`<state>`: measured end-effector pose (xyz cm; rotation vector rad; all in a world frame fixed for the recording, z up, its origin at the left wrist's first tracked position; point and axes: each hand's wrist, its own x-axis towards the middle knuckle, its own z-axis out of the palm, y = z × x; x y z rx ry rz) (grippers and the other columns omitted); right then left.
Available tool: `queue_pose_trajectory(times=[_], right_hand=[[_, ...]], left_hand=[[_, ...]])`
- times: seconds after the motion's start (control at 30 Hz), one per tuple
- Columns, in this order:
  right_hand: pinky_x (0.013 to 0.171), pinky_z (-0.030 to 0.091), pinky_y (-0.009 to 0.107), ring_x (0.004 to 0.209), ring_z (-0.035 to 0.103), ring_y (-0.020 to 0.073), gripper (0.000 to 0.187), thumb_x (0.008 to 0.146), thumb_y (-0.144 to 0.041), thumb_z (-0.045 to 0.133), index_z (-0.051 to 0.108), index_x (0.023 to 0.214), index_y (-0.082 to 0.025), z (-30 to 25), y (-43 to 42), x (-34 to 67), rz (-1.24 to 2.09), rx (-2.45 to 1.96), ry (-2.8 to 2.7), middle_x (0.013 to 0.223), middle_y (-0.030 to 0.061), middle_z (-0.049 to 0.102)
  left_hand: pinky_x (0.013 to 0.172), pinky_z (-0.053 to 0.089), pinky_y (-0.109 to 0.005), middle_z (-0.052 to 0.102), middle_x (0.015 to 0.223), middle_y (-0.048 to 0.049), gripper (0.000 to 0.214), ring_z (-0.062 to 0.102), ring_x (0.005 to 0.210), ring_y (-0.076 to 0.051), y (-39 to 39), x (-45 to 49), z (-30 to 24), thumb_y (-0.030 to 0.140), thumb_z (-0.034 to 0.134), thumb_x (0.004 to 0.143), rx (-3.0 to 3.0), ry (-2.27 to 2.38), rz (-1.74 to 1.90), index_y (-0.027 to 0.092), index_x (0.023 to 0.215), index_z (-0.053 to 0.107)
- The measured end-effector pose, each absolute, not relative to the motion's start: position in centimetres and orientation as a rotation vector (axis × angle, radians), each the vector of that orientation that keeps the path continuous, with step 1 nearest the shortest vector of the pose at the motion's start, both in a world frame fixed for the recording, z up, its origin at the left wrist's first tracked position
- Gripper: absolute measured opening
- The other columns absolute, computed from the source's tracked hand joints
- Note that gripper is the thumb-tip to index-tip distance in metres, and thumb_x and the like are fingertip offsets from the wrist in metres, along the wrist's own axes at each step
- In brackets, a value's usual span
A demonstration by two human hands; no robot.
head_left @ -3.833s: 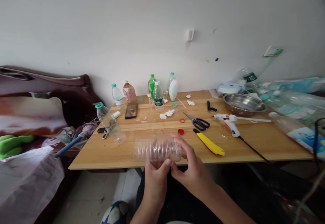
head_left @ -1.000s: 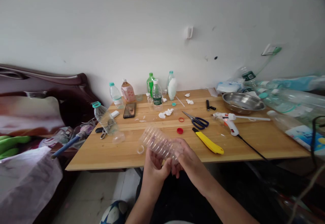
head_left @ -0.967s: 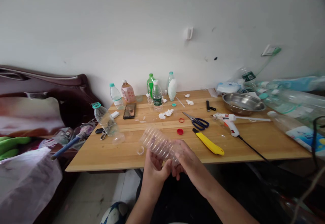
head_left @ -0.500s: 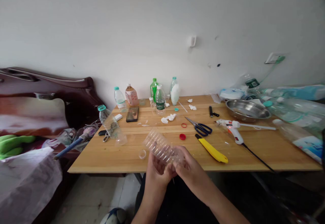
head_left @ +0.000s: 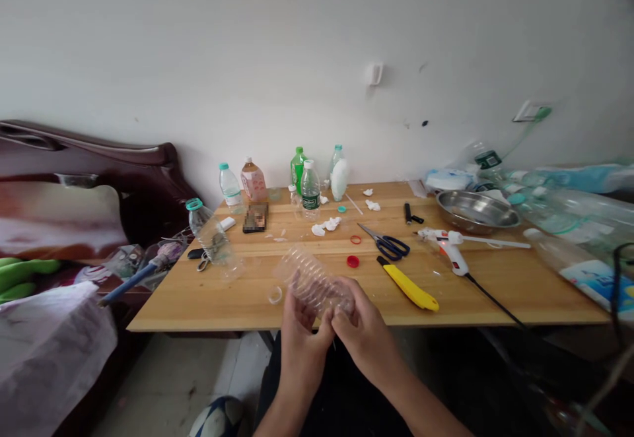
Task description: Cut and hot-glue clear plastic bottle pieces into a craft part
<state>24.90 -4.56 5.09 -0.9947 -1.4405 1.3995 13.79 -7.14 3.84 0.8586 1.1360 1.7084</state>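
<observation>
Both hands hold a clear ribbed plastic bottle body above the near edge of the wooden table. My left hand wraps it from below, fingers curled round its lower side. My right hand grips its right end, fingers closed. The bottle tilts up toward the left, and its far end shows open. A small clear ring lies on the table just left of it.
On the table lie a red cap, a yellow utility knife, blue scissors, a glue gun with its cord, a steel bowl and several bottles. A tilted bottle overhangs the left edge.
The bottle lay level across both hands 3.8 s ago; it now tilts up to the left. Since a second ago the hands have barely shifted; the view has moved slightly.
</observation>
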Motion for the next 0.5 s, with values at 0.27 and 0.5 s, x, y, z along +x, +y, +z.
queue_pose_trajectory(times=[0.27, 0.5], right_hand=[[0.096, 0.054, 0.04, 0.098, 0.07, 0.0226, 0.055, 0.093, -0.044, 0.059, 0.041, 0.138, -0.019, 5.1, -4.3, 25.6, 1.635, -0.863, -1.4, 0.11, 0.0089, 0.072], [0.097, 0.056, 0.042, 0.12, 0.061, 0.0253, 0.055, 0.093, -0.038, 0.062, 0.043, 0.143, -0.025, 3.6, -4.7, 25.0, 1.17, -0.929, -1.667, 0.138, 0.0127, 0.055]], left_hand=[[0.101, 0.053, -0.04, 0.071, 0.121, -0.0131, 0.069, 0.069, 0.113, -0.029, -6.9, 12.5, 3.7, 0.034, 0.082, 0.075, 0.839, 1.036, 1.65, 0.022, 0.135, 0.05], [0.111, 0.044, -0.044, 0.062, 0.14, -0.014, 0.06, 0.056, 0.133, -0.03, -7.0, 12.1, 3.6, 0.042, 0.077, 0.08, 0.725, 0.979, 1.681, 0.023, 0.132, 0.053]])
